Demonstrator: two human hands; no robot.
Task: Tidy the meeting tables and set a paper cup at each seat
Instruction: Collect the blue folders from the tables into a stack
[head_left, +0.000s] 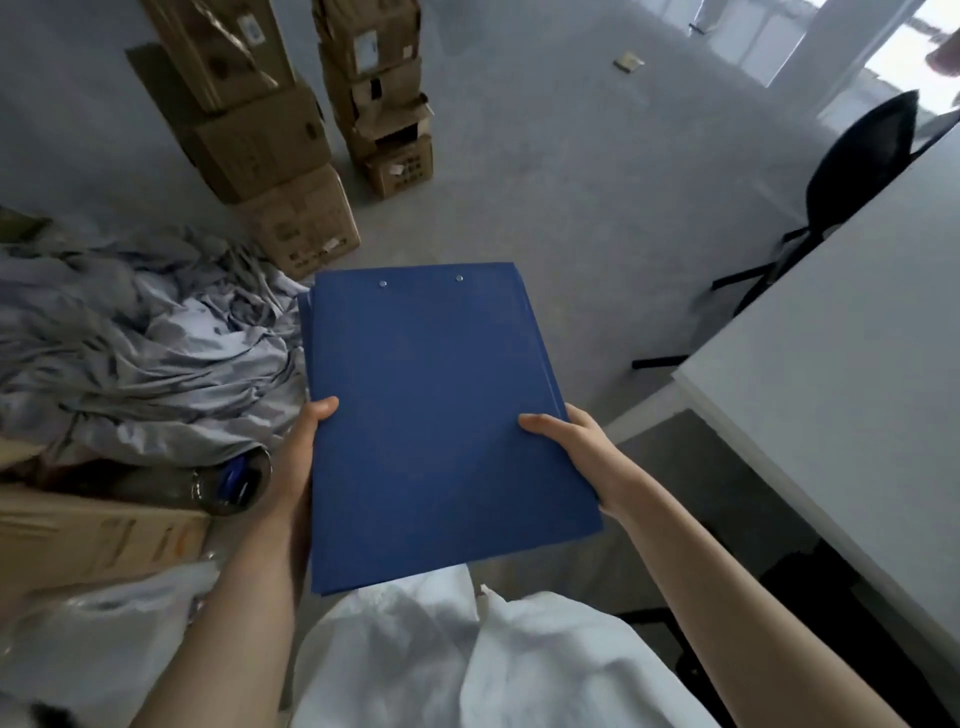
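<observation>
Blue folders (441, 415) stacked, held over floor | left hand (298, 457) grips left edge | right hand (582, 457) grips right edge, thumbs on top

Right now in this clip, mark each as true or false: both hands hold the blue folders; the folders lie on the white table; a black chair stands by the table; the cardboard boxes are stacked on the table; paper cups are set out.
1. Both hands, left hand and right hand, hold the blue folders. True.
2. The folders lie on the white table. False: they are held in the air, beside it.
3. A black chair stands by the table. True.
4. The cardboard boxes are stacked on the table. False: they stand on the floor.
5. Paper cups are set out. False: none visible.
</observation>
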